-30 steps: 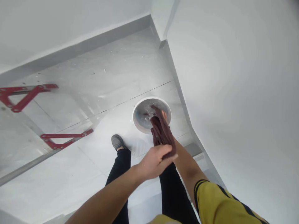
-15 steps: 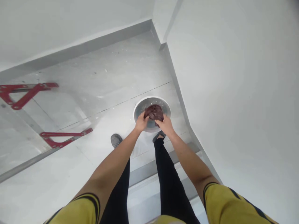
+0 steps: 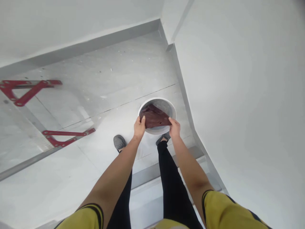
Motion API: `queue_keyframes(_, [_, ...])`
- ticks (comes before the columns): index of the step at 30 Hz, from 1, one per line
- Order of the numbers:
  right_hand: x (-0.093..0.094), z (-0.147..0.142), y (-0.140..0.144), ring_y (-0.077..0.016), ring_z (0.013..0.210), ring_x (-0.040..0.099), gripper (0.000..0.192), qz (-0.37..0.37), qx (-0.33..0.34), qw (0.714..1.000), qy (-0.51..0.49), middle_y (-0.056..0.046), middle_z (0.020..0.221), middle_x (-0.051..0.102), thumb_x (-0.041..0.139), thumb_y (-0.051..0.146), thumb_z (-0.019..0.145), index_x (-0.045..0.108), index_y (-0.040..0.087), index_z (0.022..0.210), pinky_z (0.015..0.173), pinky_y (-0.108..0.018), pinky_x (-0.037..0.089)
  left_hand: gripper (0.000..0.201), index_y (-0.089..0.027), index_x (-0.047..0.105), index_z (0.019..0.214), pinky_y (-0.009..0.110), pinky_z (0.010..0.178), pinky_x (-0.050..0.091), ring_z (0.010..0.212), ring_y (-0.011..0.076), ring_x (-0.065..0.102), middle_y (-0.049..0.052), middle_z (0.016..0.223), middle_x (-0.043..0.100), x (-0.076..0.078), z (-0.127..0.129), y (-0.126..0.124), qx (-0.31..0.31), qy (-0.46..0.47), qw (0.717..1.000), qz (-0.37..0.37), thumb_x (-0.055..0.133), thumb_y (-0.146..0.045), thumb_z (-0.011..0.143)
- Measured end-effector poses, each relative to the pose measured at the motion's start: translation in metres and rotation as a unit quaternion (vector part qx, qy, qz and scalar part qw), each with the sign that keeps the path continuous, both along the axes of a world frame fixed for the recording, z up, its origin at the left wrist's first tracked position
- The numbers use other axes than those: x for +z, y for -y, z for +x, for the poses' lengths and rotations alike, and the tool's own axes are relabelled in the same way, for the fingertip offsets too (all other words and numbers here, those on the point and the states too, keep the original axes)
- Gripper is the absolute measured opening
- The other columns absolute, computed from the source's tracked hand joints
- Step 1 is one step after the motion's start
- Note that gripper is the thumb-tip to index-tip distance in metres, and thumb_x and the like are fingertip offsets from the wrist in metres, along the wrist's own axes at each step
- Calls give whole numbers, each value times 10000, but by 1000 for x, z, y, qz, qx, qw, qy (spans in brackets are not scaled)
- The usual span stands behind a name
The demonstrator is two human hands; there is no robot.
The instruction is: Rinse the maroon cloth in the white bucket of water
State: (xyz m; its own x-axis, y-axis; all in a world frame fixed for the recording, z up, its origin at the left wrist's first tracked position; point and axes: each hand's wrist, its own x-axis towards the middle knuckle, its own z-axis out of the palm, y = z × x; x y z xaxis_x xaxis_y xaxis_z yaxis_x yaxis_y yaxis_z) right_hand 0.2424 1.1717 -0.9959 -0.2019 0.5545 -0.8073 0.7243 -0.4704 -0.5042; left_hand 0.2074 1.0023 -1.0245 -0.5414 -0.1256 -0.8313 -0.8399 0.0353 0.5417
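A dark maroon cloth (image 3: 154,117) is spread out over a round white basin (image 3: 172,108) that stands on the pale tiled floor. My left hand (image 3: 139,127) pinches the cloth's left corner and my right hand (image 3: 174,127) pinches its right corner. Both hands are at the basin's near rim. The inside of the basin looks grey and wet; most of it is hidden under the cloth. My two feet in grey shoes (image 3: 119,142) stand just short of the basin.
A white wall (image 3: 238,95) rises close on the right, with a grey skirting along the floor. Red metal brackets (image 3: 66,136) on a grey rail lie on the floor at the left. A low step (image 3: 147,176) crosses beneath my legs.
A second ago the cloth hung twisted between my hands above the basin. Then both hands bunched it down in the basin. Now they have drawn it apart and hold it spread by its corners.
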Motion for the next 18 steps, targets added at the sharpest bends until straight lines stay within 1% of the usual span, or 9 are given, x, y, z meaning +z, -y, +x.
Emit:
queue_keyframes(3, [42,1,-17,-162,605,558,335,-52,52,995,-68,31,536,469,664,393,686,400,244,545,622,-312,504,332,-176,659,1034,348,981,431,1057,263,571,64,1017,656,33,-9,15,-29,-21,997,67,591,-458,873])
queue_keyframes(6, [85,2,-28,-136,535,511,348,-113,18,984,-136,42,506,424,644,392,721,384,243,544,597,-291,492,458,-184,614,1152,335,857,506,975,263,616,68,1040,664,71,-19,25,-55,6,980,189,618,-531,852])
queue_keyframes(8, [92,2,-31,-146,612,568,250,-160,-21,978,-134,19,601,539,639,404,744,492,244,620,644,-297,511,417,-192,595,1152,324,821,517,957,263,630,67,1045,668,82,-24,27,-118,33,971,207,635,-480,854])
queue_keyframes(9, [86,2,-31,-162,685,605,191,-199,-23,974,-109,-4,691,606,637,405,752,556,241,697,684,-313,523,360,-196,601,1123,320,818,515,949,262,634,62,1025,672,80,-26,27,-174,43,970,164,643,-432,854])
queue_keyframes(12, [28,0,-27,-220,856,649,205,-279,54,958,36,-79,890,680,633,311,743,629,182,903,788,-365,530,245,-189,599,1103,366,870,485,969,294,632,83,971,675,44,-23,12,-319,59,945,-49,585,-307,890])
queue_keyframes(13, [1,-2,-23,-228,889,649,221,-243,98,962,79,-91,923,684,619,271,740,628,165,934,816,-367,523,264,-175,578,1152,394,902,465,1007,313,620,109,993,670,24,-19,4,-339,65,933,-98,540,-287,915])
queue_keyframes(15, [-56,-4,-15,-230,965,638,231,-79,220,963,133,-99,987,683,579,224,762,622,155,979,886,-359,494,344,-141,491,1278,443,952,426,1088,338,587,168,1077,646,-21,-8,-16,-347,83,924,-137,446,-254,956])
queue_keyframes(16, [-82,-5,-11,-236,1016,624,250,9,298,943,149,-109,1035,676,563,217,783,616,151,1018,925,-362,471,377,-133,447,1324,455,967,414,1111,337,577,184,1114,633,-43,-1,-27,-355,95,919,-143,428,-235,962])
queue_keyframes(18, [-122,-6,0,-265,1102,588,316,110,473,856,176,-151,1125,651,534,209,823,588,134,1125,982,-395,422,433,-133,411,1366,474,1008,388,1143,323,560,188,1176,609,-85,11,-45,-377,123,908,-139,481,-202,944])
